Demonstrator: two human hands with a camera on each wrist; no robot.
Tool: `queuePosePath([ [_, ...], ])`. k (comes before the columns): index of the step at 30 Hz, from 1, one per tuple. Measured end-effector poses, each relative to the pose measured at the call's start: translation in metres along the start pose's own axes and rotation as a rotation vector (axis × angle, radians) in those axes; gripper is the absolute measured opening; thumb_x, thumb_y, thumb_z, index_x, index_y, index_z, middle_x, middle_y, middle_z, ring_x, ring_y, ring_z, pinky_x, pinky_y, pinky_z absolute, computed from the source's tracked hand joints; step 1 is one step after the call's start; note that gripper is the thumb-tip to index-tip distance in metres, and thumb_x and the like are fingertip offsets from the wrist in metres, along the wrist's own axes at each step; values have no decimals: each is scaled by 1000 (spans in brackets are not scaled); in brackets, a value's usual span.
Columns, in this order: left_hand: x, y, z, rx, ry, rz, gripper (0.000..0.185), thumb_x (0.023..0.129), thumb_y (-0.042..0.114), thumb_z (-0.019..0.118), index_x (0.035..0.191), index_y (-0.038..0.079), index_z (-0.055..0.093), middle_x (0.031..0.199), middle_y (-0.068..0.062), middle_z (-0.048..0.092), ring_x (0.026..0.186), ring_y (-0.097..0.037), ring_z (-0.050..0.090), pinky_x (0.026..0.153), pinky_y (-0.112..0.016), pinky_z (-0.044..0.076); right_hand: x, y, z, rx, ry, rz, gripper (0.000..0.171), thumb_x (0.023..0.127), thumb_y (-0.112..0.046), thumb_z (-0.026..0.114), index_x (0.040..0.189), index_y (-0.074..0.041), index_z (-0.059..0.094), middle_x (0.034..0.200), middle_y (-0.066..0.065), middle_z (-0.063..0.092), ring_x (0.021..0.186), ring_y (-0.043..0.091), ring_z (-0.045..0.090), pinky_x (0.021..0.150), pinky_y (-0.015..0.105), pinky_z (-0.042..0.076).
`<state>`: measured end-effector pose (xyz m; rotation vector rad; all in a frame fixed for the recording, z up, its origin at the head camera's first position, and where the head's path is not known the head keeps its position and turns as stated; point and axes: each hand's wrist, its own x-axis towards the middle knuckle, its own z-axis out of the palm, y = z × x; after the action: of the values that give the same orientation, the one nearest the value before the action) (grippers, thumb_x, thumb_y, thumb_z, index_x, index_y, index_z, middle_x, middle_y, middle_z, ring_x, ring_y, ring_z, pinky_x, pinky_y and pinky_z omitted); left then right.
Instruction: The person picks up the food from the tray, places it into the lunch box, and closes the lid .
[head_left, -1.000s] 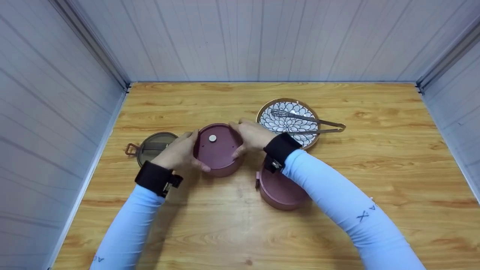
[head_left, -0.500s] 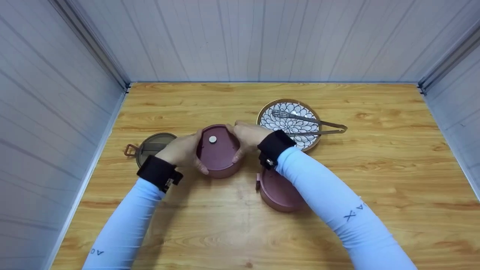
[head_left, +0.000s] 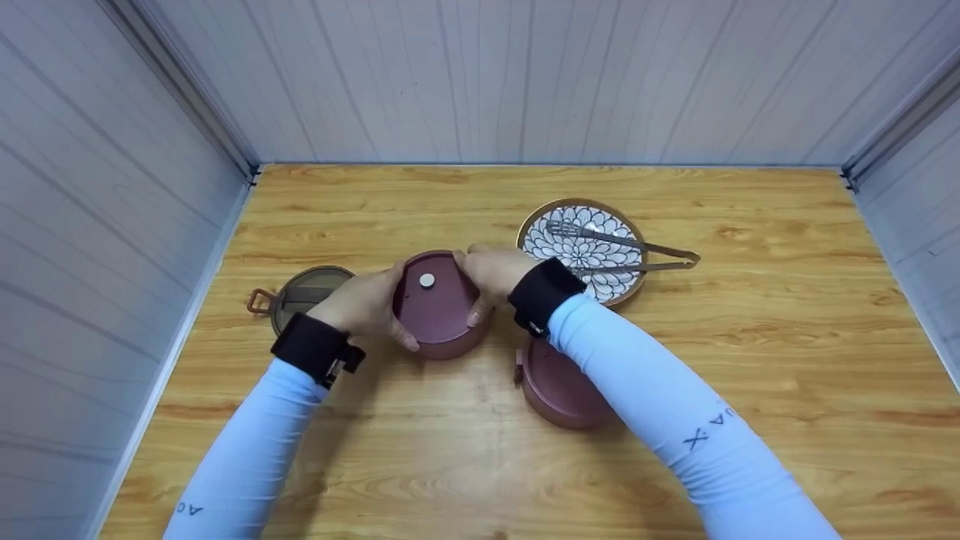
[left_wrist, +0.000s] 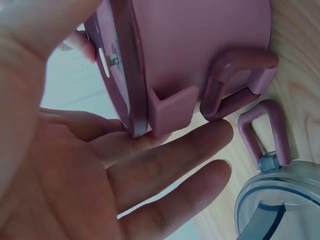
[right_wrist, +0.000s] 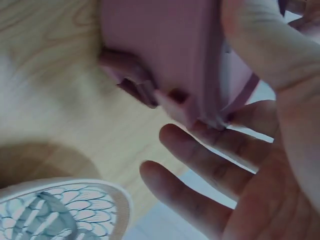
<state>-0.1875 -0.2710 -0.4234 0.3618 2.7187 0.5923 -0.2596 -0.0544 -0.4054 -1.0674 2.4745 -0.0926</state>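
Observation:
Between my hands stands a round mauve lunch box [head_left: 450, 346], its lid [head_left: 435, 311] bearing a small white knob [head_left: 427, 280]. My left hand [head_left: 361, 304] grips the lid's left edge, thumb at the front. My right hand [head_left: 496, 276] holds the opposite edge. In the left wrist view, a tab [left_wrist: 172, 111] and a loop handle [left_wrist: 239, 75] stick out from the box's side, and two of my left fingers extend beyond the rim. The right wrist view shows the right thumb over the lid and some fingers reaching past its edge.
A second mauve round container [head_left: 562, 390] stands below my right wrist, partly hidden by the forearm. Behind, tongs [head_left: 615, 239] lie across a petal-patterned plate [head_left: 615, 221]. At left is a see-through round piece [head_left: 296, 307] with a loop handle [head_left: 260, 301], partly covered by my left hand.
My right forearm and wrist have swung a little leftward. Both hands keep their hold on the lid's edges, and the lunch box stays nearly where it was.

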Motion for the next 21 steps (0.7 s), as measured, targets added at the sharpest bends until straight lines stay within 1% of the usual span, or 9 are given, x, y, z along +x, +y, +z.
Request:
queuePosePath([
  [2,1,2,0,5,-32,-23,133,54,44,97,153,-3,23,140,-28,49,125,-44,51,106,-54,39,-2,3,3,34,-14,15,118,66,-48,85,157,-5,24,136,17,52,125,30,50,106,40,41],
  [5,3,5,1,12,-92,-59,142,56,47,95,157,-1,8,149,-33,33,130,-48,43,108,-56,35,-3,5,7,128,-29,40,119,68,-46,84,159,-9,16,148,18,45,135,30,43,111,40,35],
  [7,4,7,1,34,-126,-80,148,55,51,95,157,1,0,154,-33,22,133,-50,37,109,-57,33,-2,6,9,189,-39,44,120,69,-43,84,159,-11,12,153,19,38,139,30,37,114,39,30],
  [10,6,9,-2,65,-156,-94,151,53,52,95,158,3,-2,158,-30,12,137,-50,31,110,-56,33,0,5,12,250,-56,42,121,70,-42,85,160,-13,9,154,19,35,141,31,35,115,40,29],
  [12,8,11,-4,84,-171,-104,153,52,51,96,157,2,-3,160,-29,8,137,-49,31,110,-54,33,2,4,12,262,-69,43,122,70,-42,85,160,-15,7,154,20,35,140,32,35,115,41,28],
  [15,12,15,-6,78,-192,-111,154,52,50,96,157,0,-6,160,-29,5,135,-48,35,109,-51,35,2,6,9,263,-80,49,123,70,-42,84,160,-15,5,154,21,34,140,34,36,115,42,28],
  [18,16,14,-5,42,-202,-103,155,52,48,96,156,2,-9,160,-29,2,134,-48,37,109,-50,35,2,10,8,280,-77,37,124,70,-40,86,160,-11,5,154,23,33,140,34,35,116,41,26],
  [21,15,10,-2,-1,-195,-84,155,53,47,96,157,4,-10,161,-27,0,134,-48,37,111,-51,33,2,15,10,302,-57,0,124,70,-39,87,159,-8,7,153,24,34,140,34,35,116,39,26],
])
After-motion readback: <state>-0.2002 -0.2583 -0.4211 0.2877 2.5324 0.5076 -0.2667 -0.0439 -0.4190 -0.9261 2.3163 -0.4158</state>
